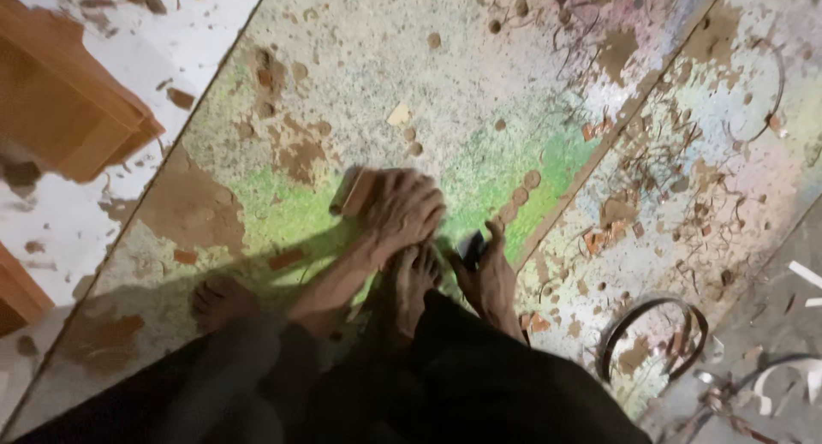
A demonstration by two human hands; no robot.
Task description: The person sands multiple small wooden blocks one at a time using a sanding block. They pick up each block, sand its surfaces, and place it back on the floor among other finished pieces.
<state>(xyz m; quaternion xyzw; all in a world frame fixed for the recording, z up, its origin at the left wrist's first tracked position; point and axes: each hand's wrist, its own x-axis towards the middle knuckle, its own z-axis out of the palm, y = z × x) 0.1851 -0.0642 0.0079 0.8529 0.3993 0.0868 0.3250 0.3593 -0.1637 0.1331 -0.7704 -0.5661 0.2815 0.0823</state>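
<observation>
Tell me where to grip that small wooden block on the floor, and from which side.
Grip the wooden block across its long side faces, coming from above on the upper-left end. That end lies bare on the speckled floor; the left hand covers the other. The block is blurred, so its edges are uncertain. The right hand holds a dark object apart from it.

An orange wooden piece [64,110] lies at the upper left on white sheeting [214,16]. The speckled stone floor [385,67] carries clay smears, small round clay discs [532,179] and shavings. A dark ring [655,339] lies at lower right near white strips [805,273].
</observation>
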